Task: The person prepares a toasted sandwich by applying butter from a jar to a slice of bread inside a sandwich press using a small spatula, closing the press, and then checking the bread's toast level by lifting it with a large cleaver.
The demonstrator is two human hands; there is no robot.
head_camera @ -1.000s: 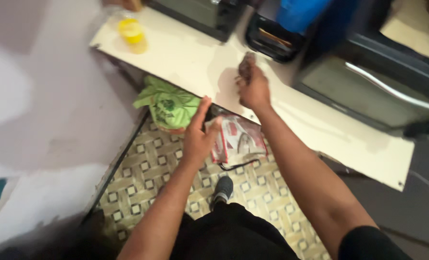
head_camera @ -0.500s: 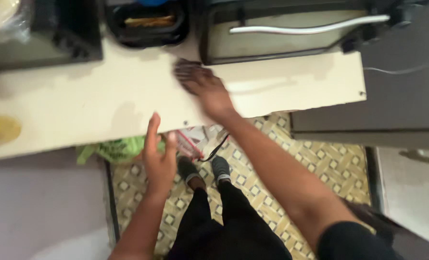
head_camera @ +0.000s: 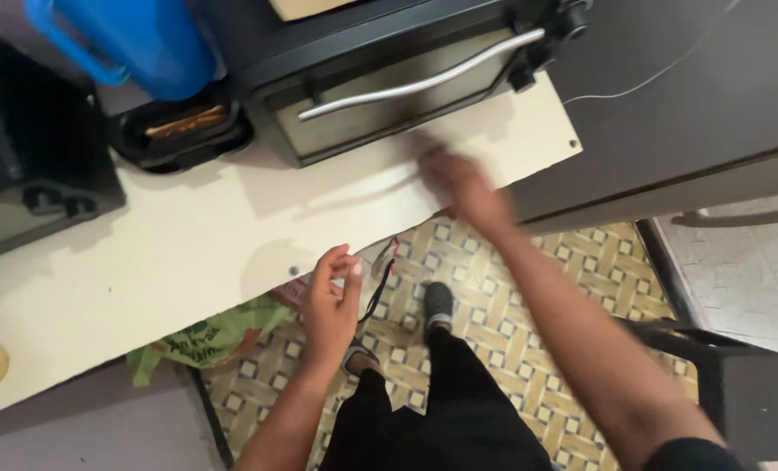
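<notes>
Head view, from above:

— What do we see of the right hand?

— We see it blurred on the cream shelf, near the shelf's front edge and just below the black oven with its silver handle. We cannot tell whether it is clenched or flat, or whether it holds anything.

— And the left hand?

— We see it at the shelf's front edge, fingers loosely curled and grasping nothing, above the patterned floor.

— What surrounds them?

— We note a blue jug and a black tray left of the oven, and a green bag on the floor under the shelf.
</notes>
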